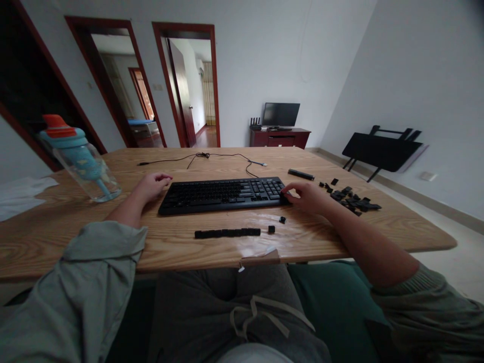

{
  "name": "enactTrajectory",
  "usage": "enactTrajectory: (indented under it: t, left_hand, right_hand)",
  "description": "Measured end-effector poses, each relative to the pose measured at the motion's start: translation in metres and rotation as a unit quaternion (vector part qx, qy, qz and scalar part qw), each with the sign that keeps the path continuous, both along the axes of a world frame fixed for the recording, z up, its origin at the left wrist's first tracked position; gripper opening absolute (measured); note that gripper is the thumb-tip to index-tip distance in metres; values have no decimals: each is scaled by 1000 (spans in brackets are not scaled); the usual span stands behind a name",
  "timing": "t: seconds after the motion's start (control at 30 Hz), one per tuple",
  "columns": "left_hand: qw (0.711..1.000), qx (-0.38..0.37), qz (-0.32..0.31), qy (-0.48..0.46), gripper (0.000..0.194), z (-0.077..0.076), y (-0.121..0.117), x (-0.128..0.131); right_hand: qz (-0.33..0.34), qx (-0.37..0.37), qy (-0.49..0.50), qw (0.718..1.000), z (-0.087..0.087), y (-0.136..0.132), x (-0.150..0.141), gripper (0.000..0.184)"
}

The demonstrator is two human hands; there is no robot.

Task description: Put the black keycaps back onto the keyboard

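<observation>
A black computer keyboard (223, 194) lies flat on the wooden table in front of me. My left hand (153, 185) rests on the table just off its left end, fingers loosely stretched and holding nothing. At the right end, the thumb and forefinger of my right hand (302, 195) come together over the number pad's edge; whatever is between them is hidden. Nearer to me, a row of black keycaps (227, 233) stands side by side. One more keycap (271, 229) sits apart at its right, and a small black piece (282, 220) lies behind that.
Loose keycaps (350, 198) are heaped right of my right hand, near a dark bar (301, 174). The cable (204, 155) lies behind the keyboard. A clear bottle (86, 164) and white tissue (22, 196) are at the left. The table's front edge (170, 266) is close to my lap.
</observation>
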State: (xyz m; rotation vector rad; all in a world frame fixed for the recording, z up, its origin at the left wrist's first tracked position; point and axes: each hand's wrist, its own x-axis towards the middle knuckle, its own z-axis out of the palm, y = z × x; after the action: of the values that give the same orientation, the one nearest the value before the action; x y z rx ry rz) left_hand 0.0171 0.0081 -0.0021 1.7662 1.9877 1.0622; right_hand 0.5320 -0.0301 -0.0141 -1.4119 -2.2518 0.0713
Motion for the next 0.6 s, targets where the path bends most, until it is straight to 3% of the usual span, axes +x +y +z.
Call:
enactTrajectory:
  t: [0.2,0.6]
  left_hand:
    - [1000,3,5,13,42,2,-1,2]
    - [1000,18,9,-2,27,6,-3,7]
  right_hand:
    - [7,-16,11,1000,4,-3,-1,25]
    - [59,-13,-35,998,-2,5,6,21]
